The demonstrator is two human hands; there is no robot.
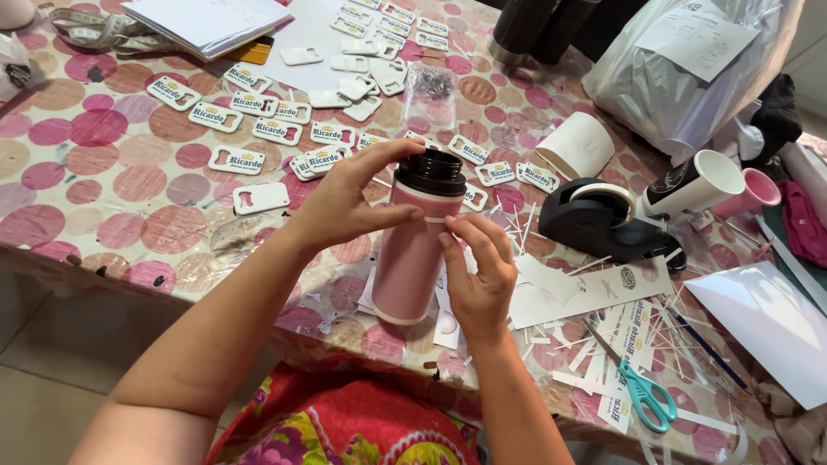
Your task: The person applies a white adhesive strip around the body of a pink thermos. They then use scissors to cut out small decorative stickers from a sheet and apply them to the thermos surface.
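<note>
Standing upright at the near edge of the counter [129,185], a pink bottle [413,250] with a black threaded neck is held between both hands. The left hand [345,202] is wrapped around its upper part, the grip closed on it. The right hand [478,275] is pressed against its side, fingers closed on a white strip. Scissors [646,396] and a black tape dispenser [603,220] are seen nearby.
</note>
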